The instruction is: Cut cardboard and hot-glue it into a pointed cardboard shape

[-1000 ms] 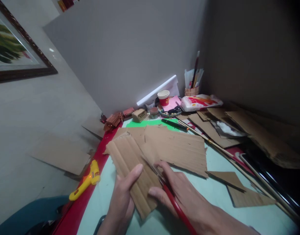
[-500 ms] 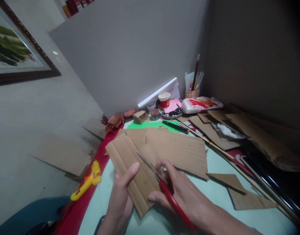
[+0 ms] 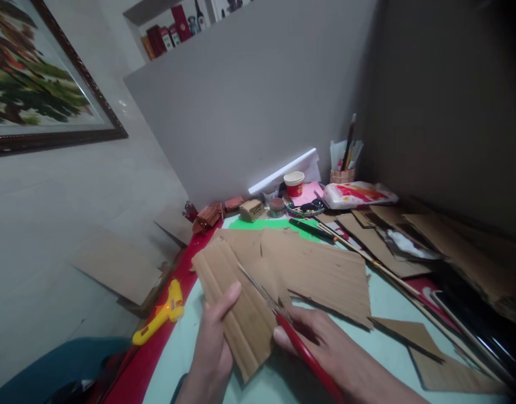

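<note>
A ridged strip of brown cardboard (image 3: 236,308) slants upward to the left, pinched by my left hand (image 3: 218,336) with the thumb on its face. Red-handled scissors (image 3: 302,348) are gripped in my right hand (image 3: 325,342); their blades lie along the strip's right edge and look nearly closed. My right fingers are partly hidden behind the scissors. Beyond the strip, a larger cardboard sheet (image 3: 321,275) lies on the pale table cover (image 3: 186,348).
A yellow glue gun (image 3: 161,317) lies at the left on the red edge. Cardboard scraps (image 3: 409,331), long sticks (image 3: 392,275) and a black glossy object (image 3: 480,325) are on the right. Behind are a paper cup (image 3: 294,184) and a tissue pack (image 3: 359,194).
The view has tilted, so the scene sits lower and farther right. My right index finger has lowered toward the scissors. Both hands keep hold of the same things.
</note>
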A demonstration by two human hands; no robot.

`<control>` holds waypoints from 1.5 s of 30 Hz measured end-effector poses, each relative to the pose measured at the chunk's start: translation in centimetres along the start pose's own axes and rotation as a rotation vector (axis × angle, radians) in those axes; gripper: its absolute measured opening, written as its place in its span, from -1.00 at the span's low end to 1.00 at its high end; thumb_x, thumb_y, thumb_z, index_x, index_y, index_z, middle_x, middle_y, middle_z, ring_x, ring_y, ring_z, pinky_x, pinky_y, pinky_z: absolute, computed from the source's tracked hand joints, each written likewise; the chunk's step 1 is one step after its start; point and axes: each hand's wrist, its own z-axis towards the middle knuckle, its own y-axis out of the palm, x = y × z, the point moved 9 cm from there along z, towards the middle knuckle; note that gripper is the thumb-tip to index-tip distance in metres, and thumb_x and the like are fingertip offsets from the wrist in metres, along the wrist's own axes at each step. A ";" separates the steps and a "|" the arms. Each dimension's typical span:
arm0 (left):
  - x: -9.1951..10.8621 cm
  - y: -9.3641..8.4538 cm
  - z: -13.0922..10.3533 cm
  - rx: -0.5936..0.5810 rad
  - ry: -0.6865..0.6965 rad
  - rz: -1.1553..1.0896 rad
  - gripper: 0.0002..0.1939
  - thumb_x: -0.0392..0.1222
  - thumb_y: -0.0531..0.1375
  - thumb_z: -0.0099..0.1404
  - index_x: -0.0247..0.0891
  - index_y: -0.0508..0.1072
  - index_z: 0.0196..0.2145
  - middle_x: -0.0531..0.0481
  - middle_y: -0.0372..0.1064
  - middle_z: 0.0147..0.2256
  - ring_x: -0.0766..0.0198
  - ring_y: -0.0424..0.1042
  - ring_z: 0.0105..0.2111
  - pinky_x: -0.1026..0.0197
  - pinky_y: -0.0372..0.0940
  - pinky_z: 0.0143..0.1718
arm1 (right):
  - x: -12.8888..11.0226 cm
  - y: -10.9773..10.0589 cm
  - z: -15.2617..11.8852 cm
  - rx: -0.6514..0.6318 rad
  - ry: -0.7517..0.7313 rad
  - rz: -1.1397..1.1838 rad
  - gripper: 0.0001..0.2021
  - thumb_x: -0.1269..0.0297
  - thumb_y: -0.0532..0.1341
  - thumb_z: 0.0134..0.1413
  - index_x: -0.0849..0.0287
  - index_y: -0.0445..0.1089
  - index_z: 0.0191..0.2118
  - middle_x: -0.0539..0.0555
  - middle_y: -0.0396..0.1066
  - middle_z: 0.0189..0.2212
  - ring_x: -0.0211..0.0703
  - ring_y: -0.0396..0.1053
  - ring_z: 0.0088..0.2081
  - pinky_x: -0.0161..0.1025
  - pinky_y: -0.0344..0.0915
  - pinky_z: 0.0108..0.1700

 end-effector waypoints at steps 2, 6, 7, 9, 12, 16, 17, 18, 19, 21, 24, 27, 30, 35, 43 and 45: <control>-0.1 0.3 -0.2 -0.039 0.025 0.025 -0.33 -0.32 0.37 0.19 -0.33 0.32 0.23 -0.22 0.64 -0.22 -0.01 0.65 -0.36 -0.07 0.58 -0.20 | -0.8 -0.2 -0.5 0.000 -0.025 0.014 -0.50 -0.23 0.10 0.23 0.16 0.27 -0.41 0.00 0.30 -0.46 -0.14 0.23 -0.37 -0.25 0.17 -0.32; -0.5 0.9 -0.7 -0.122 0.060 0.082 -0.15 -0.27 0.42 0.15 -0.25 0.19 0.33 -0.25 0.61 -0.08 -0.10 0.64 -0.16 -0.04 0.56 -0.15 | -1.6 -1.1 -1.1 0.061 -0.038 -0.047 -0.64 -0.06 0.11 0.28 0.12 0.35 -0.35 0.04 0.43 -0.41 -0.08 0.37 -0.32 -0.21 0.30 -0.22; -0.6 0.9 -0.8 -0.129 0.054 0.093 -0.12 -0.26 0.42 0.15 -0.24 0.17 0.35 -0.25 0.60 -0.06 -0.11 0.63 -0.13 -0.03 0.57 -0.16 | -1.6 -1.1 -1.1 0.067 -0.036 -0.071 -0.66 -0.03 0.10 0.29 0.12 0.36 -0.35 0.04 0.43 -0.41 -0.07 0.38 -0.32 -0.21 0.31 -0.22; -0.9 0.8 -1.0 -0.123 0.041 0.106 -0.10 -0.25 0.42 0.16 -0.20 0.13 0.37 -0.25 0.59 -0.04 -0.14 0.62 -0.09 -0.03 0.57 -0.17 | -1.5 -1.0 -1.0 0.069 -0.036 -0.124 -0.68 0.01 0.08 0.31 0.11 0.37 -0.34 0.04 0.42 -0.41 -0.08 0.38 -0.34 -0.22 0.30 -0.25; -0.9 0.8 -1.1 -0.116 0.036 0.094 -0.06 -0.26 0.43 0.15 -0.18 0.09 0.38 -0.25 0.58 -0.02 -0.16 0.59 -0.02 -0.04 0.56 -0.12 | -1.0 -0.8 -1.0 0.088 -0.047 -0.196 -0.67 0.03 0.06 0.36 0.10 0.34 -0.36 0.02 0.39 -0.42 -0.12 0.35 -0.38 -0.25 0.27 -0.32; -1.3 0.9 -1.2 -0.100 -0.014 0.098 -0.06 -0.27 0.42 0.14 -0.22 0.10 0.38 -0.28 0.59 -0.04 -0.17 0.60 -0.05 -0.05 0.56 -0.11 | -0.9 -1.0 -1.8 0.141 -0.137 -0.217 -0.60 -0.08 0.08 0.36 0.06 0.37 -0.39 0.08 0.43 -0.40 -0.07 0.37 -0.37 -0.20 0.29 -0.29; -1.4 0.9 -1.3 -0.097 -0.030 0.101 -0.07 -0.27 0.42 0.14 -0.21 0.11 0.38 -0.27 0.60 -0.05 -0.17 0.62 -0.09 -0.06 0.56 -0.13 | -1.2 -1.0 -2.0 0.139 -0.183 -0.206 -0.62 -0.12 0.14 0.30 0.05 0.40 -0.39 0.11 0.45 -0.37 -0.04 0.39 -0.34 -0.18 0.31 -0.25; -1.5 0.9 -1.3 -0.096 -0.042 0.100 -0.08 -0.27 0.42 0.13 -0.19 0.13 0.37 -0.26 0.60 -0.06 -0.16 0.63 -0.12 -0.06 0.56 -0.14 | -1.4 -0.9 -2.2 0.133 -0.216 -0.196 -0.64 -0.13 0.19 0.25 0.04 0.41 -0.38 0.12 0.47 -0.33 -0.01 0.41 -0.30 -0.16 0.33 -0.21; -1.6 1.0 -1.4 -0.098 -0.047 0.096 -0.09 -0.26 0.43 0.13 -0.18 0.15 0.36 -0.25 0.61 -0.06 -0.15 0.64 -0.15 -0.06 0.56 -0.15 | -1.5 -0.9 -2.2 0.131 -0.226 -0.186 -0.65 -0.13 0.21 0.23 0.04 0.41 -0.37 0.13 0.47 -0.32 0.00 0.41 -0.29 -0.16 0.33 -0.19; -1.5 1.0 -1.4 -0.093 -0.040 0.098 -0.11 -0.26 0.43 0.12 -0.19 0.19 0.34 -0.24 0.61 -0.07 -0.14 0.65 -0.17 -0.05 0.56 -0.16 | -1.1 -0.8 -1.7 0.126 -0.175 -0.164 -0.62 -0.10 0.14 0.29 0.07 0.34 -0.42 0.09 0.42 -0.44 -0.06 0.38 -0.39 -0.19 0.30 -0.29; -1.3 1.1 -1.4 -0.091 -0.021 0.114 -0.12 -0.25 0.43 0.12 -0.23 0.19 0.33 -0.26 0.61 -0.09 -0.14 0.64 -0.15 -0.06 0.55 -0.13 | -0.6 -0.2 -0.7 0.069 -0.068 -0.098 -0.59 0.00 0.02 0.38 0.11 0.21 -0.48 0.00 0.29 -0.58 -0.18 0.26 -0.53 -0.25 0.16 -0.45; -1.4 1.6 -1.6 -0.139 -0.014 0.115 -0.08 -0.27 0.43 0.13 -0.23 0.13 0.36 -0.27 0.61 -0.09 -0.15 0.63 -0.11 -0.07 0.53 -0.09 | -1.2 -0.4 -0.3 0.066 -0.062 -0.042 -0.64 0.05 0.07 0.33 0.12 0.25 -0.46 0.02 0.35 -0.52 -0.17 0.31 -0.47 -0.27 0.19 -0.42; -1.5 1.9 -1.7 -0.159 -0.011 0.134 -0.04 -0.27 0.43 0.12 -0.22 0.09 0.38 -0.25 0.61 -0.09 -0.14 0.62 -0.10 -0.05 0.52 -0.07 | -2.0 -1.0 -0.5 0.084 -0.089 -0.007 -0.68 0.06 0.05 0.32 0.11 0.35 -0.39 0.05 0.41 -0.46 -0.11 0.38 -0.40 -0.25 0.27 -0.34; -1.8 1.7 -1.8 -0.137 -0.025 0.154 -0.05 -0.26 0.43 0.13 -0.24 0.11 0.38 -0.25 0.62 -0.10 -0.13 0.64 -0.16 -0.04 0.54 -0.12 | -1.2 -1.0 -0.5 0.074 -0.099 -0.040 -0.69 0.02 0.20 0.24 0.09 0.43 -0.44 0.09 0.40 -0.50 -0.06 0.39 -0.43 -0.22 0.30 -0.35; -1.7 0.8 -1.0 -0.101 -0.073 0.113 -0.17 -0.20 0.46 0.09 -0.30 0.30 0.28 -0.26 0.64 -0.13 -0.16 0.65 -0.19 -0.07 0.56 -0.14 | 0.3 0.2 -0.6 -0.005 0.036 0.033 -0.59 -0.05 0.09 0.35 0.12 0.17 -0.45 -0.06 0.14 -0.57 -0.23 0.19 -0.52 -0.32 0.15 -0.50; -0.8 0.2 -0.6 -0.044 -0.070 0.033 -0.30 -0.16 0.41 0.15 -0.32 0.38 0.22 -0.25 0.65 -0.16 -0.17 0.65 -0.18 -0.10 0.56 -0.11 | -0.1 0.1 -0.6 0.014 0.021 -0.019 -0.57 -0.03 0.09 0.34 0.12 0.12 -0.50 -0.07 0.08 -0.58 -0.25 0.12 -0.53 -0.32 0.07 -0.52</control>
